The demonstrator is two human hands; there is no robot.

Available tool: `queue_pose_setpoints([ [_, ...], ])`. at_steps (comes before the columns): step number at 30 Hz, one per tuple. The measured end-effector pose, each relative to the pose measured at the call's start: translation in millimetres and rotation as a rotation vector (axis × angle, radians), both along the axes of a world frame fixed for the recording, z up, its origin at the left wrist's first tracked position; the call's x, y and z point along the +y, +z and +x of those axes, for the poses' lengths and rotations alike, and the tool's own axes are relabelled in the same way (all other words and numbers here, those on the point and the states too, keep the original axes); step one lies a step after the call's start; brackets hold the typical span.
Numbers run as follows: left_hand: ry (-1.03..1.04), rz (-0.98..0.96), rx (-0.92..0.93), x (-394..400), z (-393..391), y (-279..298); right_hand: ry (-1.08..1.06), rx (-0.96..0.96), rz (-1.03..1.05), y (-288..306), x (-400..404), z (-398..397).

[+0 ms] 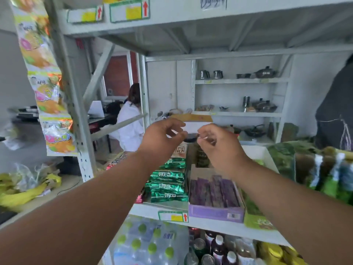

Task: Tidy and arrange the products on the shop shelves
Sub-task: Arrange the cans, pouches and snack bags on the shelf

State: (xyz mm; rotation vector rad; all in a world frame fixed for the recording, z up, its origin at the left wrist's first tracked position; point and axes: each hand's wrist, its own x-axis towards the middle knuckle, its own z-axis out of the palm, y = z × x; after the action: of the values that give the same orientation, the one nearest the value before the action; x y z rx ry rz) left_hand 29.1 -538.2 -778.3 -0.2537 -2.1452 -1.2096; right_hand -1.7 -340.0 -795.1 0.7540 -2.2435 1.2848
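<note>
Above the purple box (215,196), both hands' grips, left (162,138) and right (219,144), pinch a dark-capped item (191,137).

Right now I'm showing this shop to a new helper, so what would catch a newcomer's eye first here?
First, the two bare arms reaching up mid-frame, the left hand and right hand pinching a small dark item between them. Below them on the shelf lie shiny green packets beside a purple box. At left, a bright strip of snack sachets hangs down the shelf post.

Both forearms reach forward above the shelf edge (210,222); the left hand (162,138) and right hand (219,146) are raised close together, fingers curled in pinches.
</note>
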Motion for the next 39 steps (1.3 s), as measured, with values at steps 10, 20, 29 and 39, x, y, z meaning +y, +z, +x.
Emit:
queue_pose_setpoints([
  [10,-0.036,-0.217,-0.169,-22,-132,10,-0.06,-0.006,0.318,-1,-16,-134],
  [20,0.001,-0.415,-0.309,-35,-187,-14,-0.193,-0.08,0.752,-23,-52,-212],
  [29,0.033,-0.225,-0.205,-41,-159,8,-0.143,0.016,0.467,10,-44,-180],
  [39,-0.057,0.112,-0.064,-4,-32,56,-0.065,0.11,0.198,90,-19,-59],
])
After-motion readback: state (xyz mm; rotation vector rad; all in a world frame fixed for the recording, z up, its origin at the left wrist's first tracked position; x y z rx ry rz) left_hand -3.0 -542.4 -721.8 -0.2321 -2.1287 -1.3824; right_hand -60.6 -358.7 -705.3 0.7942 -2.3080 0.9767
